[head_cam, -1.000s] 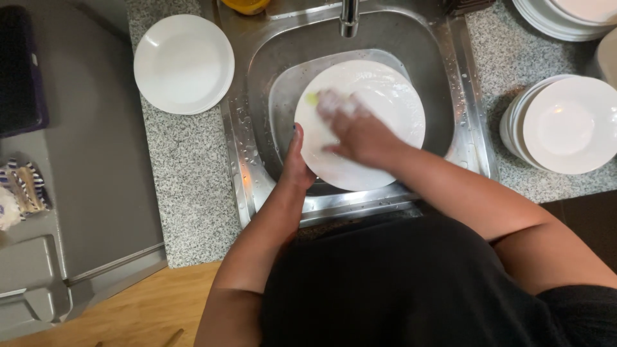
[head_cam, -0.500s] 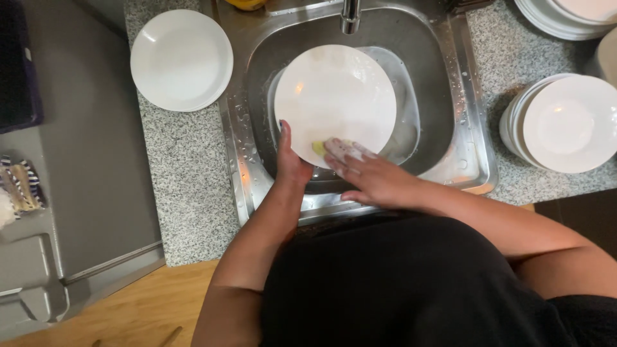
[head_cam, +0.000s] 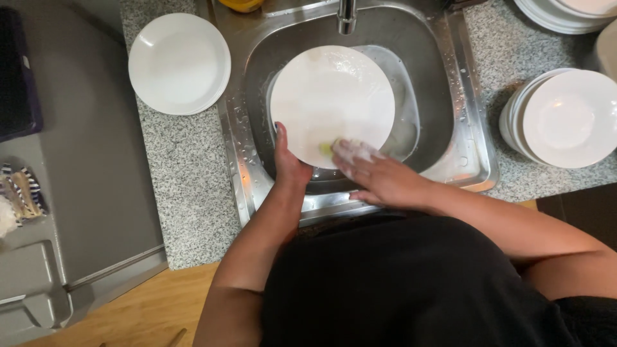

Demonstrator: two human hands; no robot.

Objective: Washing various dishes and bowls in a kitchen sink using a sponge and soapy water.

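The left hand (head_cam: 290, 164) gripped the white plate (head_cam: 331, 103) by its near-left rim over the sink (head_cam: 450, 96); the soapy right hand (head_cam: 379, 177) pressed a yellow sponge (head_cam: 326, 148) against its near edge.

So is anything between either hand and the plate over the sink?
Only at the right hand: a soapy yellow sponge sits under its fingertips against the white plate. The left hand grips the plate's lower-left rim directly; nothing visible lies between them.
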